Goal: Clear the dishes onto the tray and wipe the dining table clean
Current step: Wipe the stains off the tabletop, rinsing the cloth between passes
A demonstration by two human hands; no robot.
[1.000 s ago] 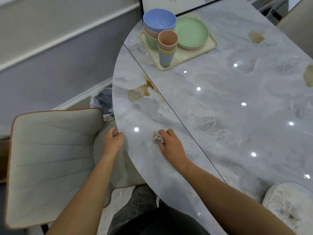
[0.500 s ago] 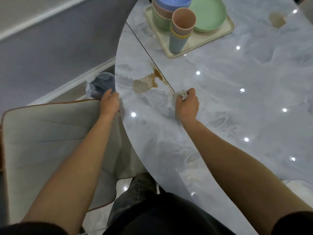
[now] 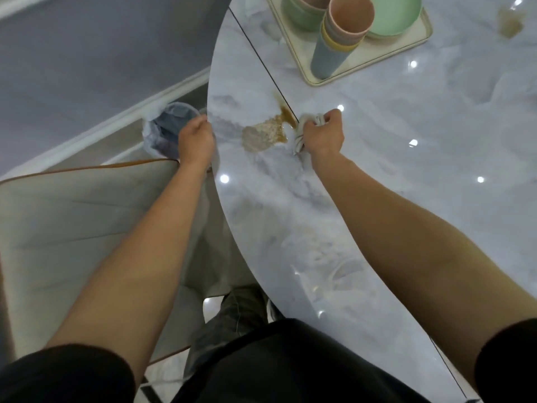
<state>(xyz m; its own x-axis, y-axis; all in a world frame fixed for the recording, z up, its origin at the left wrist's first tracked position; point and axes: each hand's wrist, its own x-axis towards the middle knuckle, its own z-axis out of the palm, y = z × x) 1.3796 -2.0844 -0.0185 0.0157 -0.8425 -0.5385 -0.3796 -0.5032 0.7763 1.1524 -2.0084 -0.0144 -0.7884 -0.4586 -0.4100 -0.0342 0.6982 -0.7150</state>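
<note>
My right hand (image 3: pixel 324 134) grips a crumpled pale rag (image 3: pixel 302 130) and presses it on the grey marble table (image 3: pixel 406 175), right beside a brown spill (image 3: pixel 266 133) that runs along the table's dark seam. My left hand (image 3: pixel 195 139) rests at the table's left edge with fingers curled; whether it holds anything is hidden. At the top, a cream tray (image 3: pixel 377 53) carries stacked cups (image 3: pixel 338 36), stacked bowls (image 3: pixel 302 13) and a green plate (image 3: pixel 395 13).
A beige chair (image 3: pixel 81 222) stands left of the table, under my left arm. A bin lined with a bag (image 3: pixel 165 129) sits on the floor just beyond my left hand. A second brown stain (image 3: pixel 509 23) marks the table at the top right.
My right hand has slid the rag away from me, up to the brown spill. My left hand moved along the table edge the same way. The view has leaned forward over the table.
</note>
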